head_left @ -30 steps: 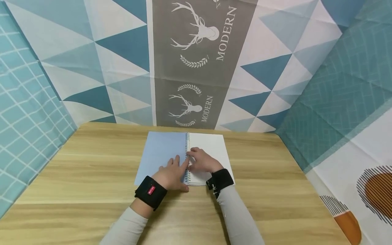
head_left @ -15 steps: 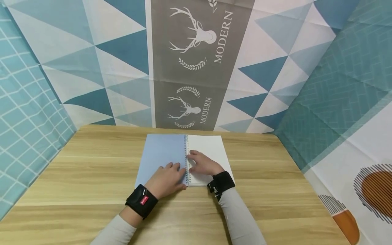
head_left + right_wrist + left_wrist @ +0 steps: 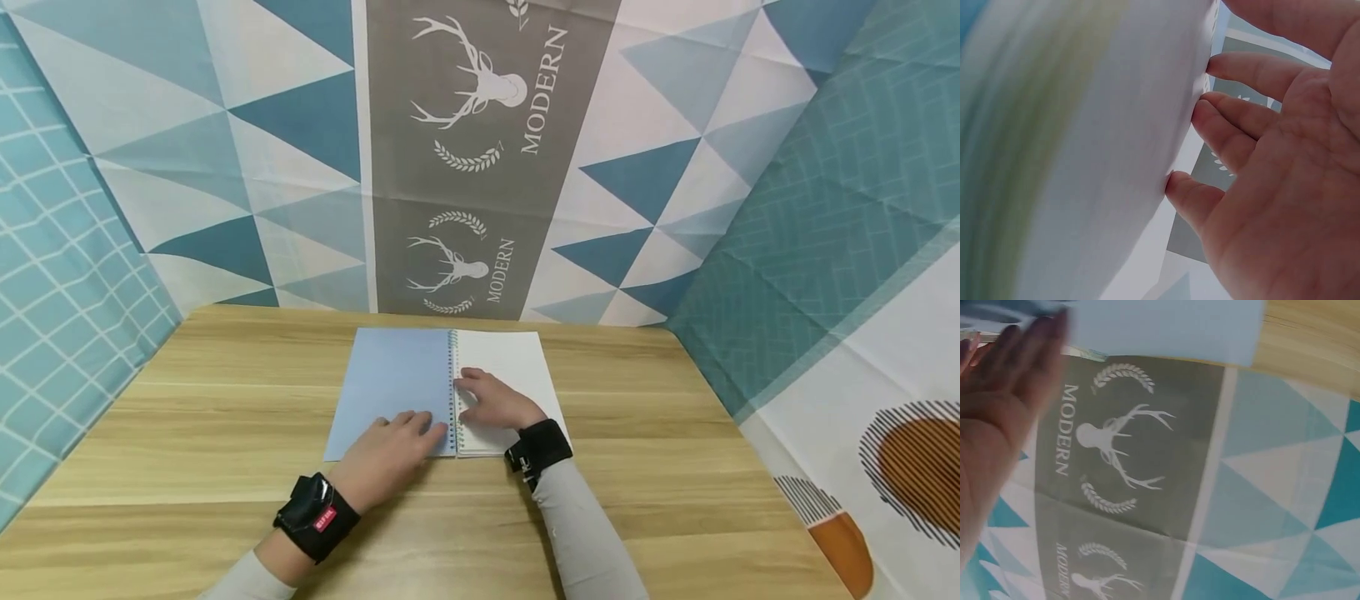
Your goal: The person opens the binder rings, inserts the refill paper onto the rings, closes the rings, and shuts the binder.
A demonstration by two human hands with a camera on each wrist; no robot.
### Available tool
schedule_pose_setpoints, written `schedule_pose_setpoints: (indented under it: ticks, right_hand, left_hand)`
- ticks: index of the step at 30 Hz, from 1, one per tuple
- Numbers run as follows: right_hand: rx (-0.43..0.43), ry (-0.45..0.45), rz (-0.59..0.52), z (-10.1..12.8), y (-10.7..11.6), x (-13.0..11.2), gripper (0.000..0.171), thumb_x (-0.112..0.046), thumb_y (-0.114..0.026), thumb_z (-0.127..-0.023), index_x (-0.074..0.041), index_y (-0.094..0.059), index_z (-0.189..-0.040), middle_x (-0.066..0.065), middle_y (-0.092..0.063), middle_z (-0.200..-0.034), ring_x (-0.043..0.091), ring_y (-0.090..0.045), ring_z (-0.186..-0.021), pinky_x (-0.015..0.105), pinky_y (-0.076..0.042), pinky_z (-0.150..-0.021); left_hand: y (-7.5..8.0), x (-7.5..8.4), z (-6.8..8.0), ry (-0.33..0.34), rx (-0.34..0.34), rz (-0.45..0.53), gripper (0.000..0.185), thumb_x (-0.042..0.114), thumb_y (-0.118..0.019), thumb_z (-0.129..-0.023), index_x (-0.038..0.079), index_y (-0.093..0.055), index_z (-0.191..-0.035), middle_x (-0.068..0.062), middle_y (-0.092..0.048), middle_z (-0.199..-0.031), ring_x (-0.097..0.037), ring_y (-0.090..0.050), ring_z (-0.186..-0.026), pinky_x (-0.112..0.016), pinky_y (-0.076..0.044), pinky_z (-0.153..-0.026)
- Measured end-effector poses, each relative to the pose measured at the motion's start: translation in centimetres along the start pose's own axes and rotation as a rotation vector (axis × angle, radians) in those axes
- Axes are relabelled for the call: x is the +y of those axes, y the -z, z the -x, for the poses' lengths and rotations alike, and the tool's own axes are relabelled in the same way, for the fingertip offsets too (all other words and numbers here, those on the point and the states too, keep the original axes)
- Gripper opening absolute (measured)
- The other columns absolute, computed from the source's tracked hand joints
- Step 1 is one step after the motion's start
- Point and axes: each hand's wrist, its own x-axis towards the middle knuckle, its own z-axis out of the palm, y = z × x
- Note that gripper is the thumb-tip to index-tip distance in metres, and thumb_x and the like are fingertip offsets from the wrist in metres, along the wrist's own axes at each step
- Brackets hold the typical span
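A spiral notebook (image 3: 446, 392) is lying open at the centre of the frame on the wooden table (image 3: 187, 433), its wire spine running away from the person, blue cover to the left, white page (image 3: 510, 367) to the right. The right hand (image 3: 495, 402) is nearer the spine, resting with loosely spread fingertips on the page. The left hand (image 3: 386, 454) is lying flat and relaxed, fingers reaching onto the cover's lower edge, gripping nothing.
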Motion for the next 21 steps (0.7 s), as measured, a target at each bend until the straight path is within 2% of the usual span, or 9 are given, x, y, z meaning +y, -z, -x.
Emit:
schedule_pose_setpoints:
  ticks: [3,5,7,10,15,17,21]
  right_hand:
    - [-0.006,-0.013,-0.006,-0.1,-0.1,-0.1,0.065,-0.016,-0.073,-0.092,-0.006,-0.048,-0.151,0.019,-0.034,-0.164,0.037,-0.032,-0.153,0.047,-0.03,-0.124]
    - [-0.006,-0.018,-0.008,-0.1,-0.1,-0.1,0.065,-0.016,-0.073,-0.092,-0.006,-0.048,-0.151,0.019,-0.033,-0.164,0.037,-0.032,-0.153,0.047,-0.03,-0.124]
    - [-0.007,-0.024,-0.014,0.0,-0.1,-0.1,0.064,-0.016,-0.072,-0.092,-0.007,-0.048,-0.151,0.019,-0.033,-0.164,0.037,-0.032,-0.153,0.047,-0.03,-0.124]
    - [-0.007,-0.026,-0.02,0.1,0.0,-0.1,0.064,-0.016,-0.072,-0.093,-0.007,-0.048,-0.151,0.019,-0.032,-0.164,0.036,-0.032,-0.153,0.047,-0.03,-0.124]
    - [-0.006,-0.026,-0.01,0.1,-0.1,-0.1,0.063,-0.016,-0.071,-0.094,-0.008,-0.047,-0.151,0.018,-0.032,-0.164,0.036,-0.031,-0.153,0.047,-0.03,-0.124]
    - [-0.003,-0.02,-0.005,0.1,-0.1,-0.1,0.062,-0.016,-0.071,-0.094,-0.007,-0.048,-0.151,0.019,-0.032,-0.164,0.036,-0.031,-0.153,0.047,-0.03,-0.124]
    - [-0.003,-0.012,-0.005,0.1,-0.1,-0.3,0.061,-0.016,-0.071,-0.094,-0.007,-0.049,-0.15,0.02,-0.033,-0.164,0.038,-0.031,-0.153,0.048,-0.031,-0.123]
  left_hand:
    - [0.8,-0.7,1.0,0.213,-0.125,0.016,0.061,0.027,-0.075,-0.086,0.01,-0.051,-0.14,-0.026,-0.06,-0.132,-0.047,-0.066,-0.103,-0.052,-0.058,-0.06]
    - [1.4,-1.1,1.4,0.344,-0.198,0.019,0.076,0.04,-0.076,-0.086,0.006,-0.045,-0.147,-0.034,-0.055,-0.134,-0.056,-0.065,-0.097,-0.055,-0.057,-0.055]
    - [1.9,-1.5,1.6,0.436,-0.254,0.02,0.088,0.051,-0.074,-0.086,0.003,-0.039,-0.151,-0.042,-0.051,-0.135,-0.063,-0.063,-0.093,-0.057,-0.056,-0.052]
    - [2.6,-1.8,1.8,0.448,-0.281,0.001,0.094,0.058,-0.072,-0.087,-0.002,-0.038,-0.152,-0.046,-0.051,-0.132,-0.063,-0.064,-0.082,-0.06,-0.058,-0.057]
    - [3.3,-2.5,1.6,0.437,-0.288,0.029,0.1,0.057,-0.076,-0.084,-0.006,-0.036,-0.151,-0.044,-0.055,-0.128,-0.049,-0.069,-0.08,-0.052,-0.06,-0.067]
    - [3.6,-3.0,1.4,0.449,-0.316,0.093,0.101,0.054,-0.077,-0.084,-0.006,-0.034,-0.152,-0.043,-0.053,-0.13,-0.048,-0.067,-0.083,-0.05,-0.06,-0.067]
    - [4.1,-4.9,1.0,0.499,-0.391,0.296,0.1,0.047,-0.077,-0.087,-0.008,-0.027,-0.155,-0.047,-0.043,-0.139,-0.058,-0.063,-0.103,-0.059,-0.057,-0.083]
